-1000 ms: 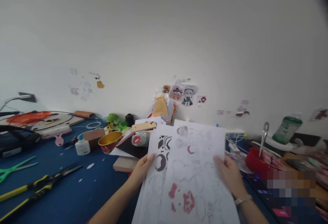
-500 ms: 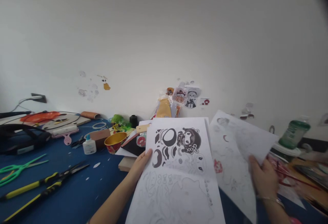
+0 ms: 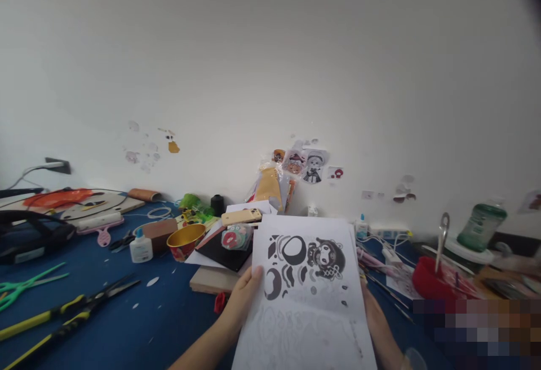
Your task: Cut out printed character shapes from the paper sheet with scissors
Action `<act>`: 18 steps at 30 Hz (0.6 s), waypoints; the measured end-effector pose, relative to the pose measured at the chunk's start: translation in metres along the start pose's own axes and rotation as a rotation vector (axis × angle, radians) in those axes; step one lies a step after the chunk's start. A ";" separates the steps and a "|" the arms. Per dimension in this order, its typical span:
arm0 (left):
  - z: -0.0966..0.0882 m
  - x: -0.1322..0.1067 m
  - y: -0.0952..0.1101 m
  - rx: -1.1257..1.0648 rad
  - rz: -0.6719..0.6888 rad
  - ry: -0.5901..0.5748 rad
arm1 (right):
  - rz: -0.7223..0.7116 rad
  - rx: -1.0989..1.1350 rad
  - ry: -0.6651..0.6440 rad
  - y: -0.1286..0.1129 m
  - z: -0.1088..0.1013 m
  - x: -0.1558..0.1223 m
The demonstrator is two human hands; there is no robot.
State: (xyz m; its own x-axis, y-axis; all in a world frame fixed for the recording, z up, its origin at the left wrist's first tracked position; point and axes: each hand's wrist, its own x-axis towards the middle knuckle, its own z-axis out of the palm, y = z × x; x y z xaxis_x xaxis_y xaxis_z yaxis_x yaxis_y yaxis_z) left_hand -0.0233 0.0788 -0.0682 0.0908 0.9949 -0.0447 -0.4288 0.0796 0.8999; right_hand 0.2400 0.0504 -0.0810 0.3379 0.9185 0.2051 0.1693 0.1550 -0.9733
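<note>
Both hands hold up a thin stack of white printed sheets [image 3: 308,296] above the blue table [image 3: 127,325]. The top sheet shows black cut-out shapes and a cartoon character. My left hand [image 3: 243,296] grips the stack's left edge, thumb on the front. My right hand [image 3: 372,316] holds the right edge and is mostly hidden behind the paper.
A gold bowl [image 3: 185,240], glue bottle [image 3: 140,247], phone [image 3: 242,216] on a pile of card, yellow-handled shears [image 3: 63,313] and green scissors [image 3: 25,285] lie to the left. A red bowl [image 3: 431,280] with a spoon and a green bottle [image 3: 479,226] stand at the right. Stickers [image 3: 304,164] dot the wall.
My right hand drew the front sheet, with red shapes, off to the right and came back to the stack's right edge. The black-printed sheet now faces me.
</note>
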 end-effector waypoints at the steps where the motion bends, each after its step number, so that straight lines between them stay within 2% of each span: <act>1: 0.000 -0.001 -0.001 0.017 0.027 0.004 | 0.028 0.015 -0.021 -0.001 0.000 0.000; 3: 0.001 -0.003 0.000 0.051 0.081 0.040 | 0.008 0.087 -0.104 -0.004 0.002 0.002; 5: 0.002 -0.005 0.003 0.065 0.101 0.087 | -0.077 0.164 -0.187 -0.008 0.005 0.004; 8: 0.002 -0.009 0.008 0.046 -0.028 0.092 | -0.099 0.200 -0.257 -0.011 0.009 0.005; 10: 0.002 -0.012 0.011 0.012 -0.177 -0.005 | -0.100 0.203 -0.284 -0.012 0.008 0.006; 13: -0.002 -0.017 0.012 -0.009 -0.315 -0.242 | -0.086 0.216 -0.321 -0.013 0.002 0.008; 16: -0.006 -0.020 0.006 0.083 -0.345 -0.432 | -0.059 0.233 -0.393 -0.010 -0.006 0.016; 18: -0.007 -0.019 -0.001 0.159 -0.311 -0.498 | -0.078 0.144 -0.411 -0.005 -0.012 0.022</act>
State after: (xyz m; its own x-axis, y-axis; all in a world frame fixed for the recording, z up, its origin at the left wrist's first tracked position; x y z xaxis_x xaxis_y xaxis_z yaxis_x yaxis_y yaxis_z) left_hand -0.0312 0.0600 -0.0714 0.6160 0.7748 -0.1423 -0.1785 0.3133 0.9327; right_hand 0.2575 0.0657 -0.0701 -0.0716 0.9660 0.2485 0.0395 0.2517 -0.9670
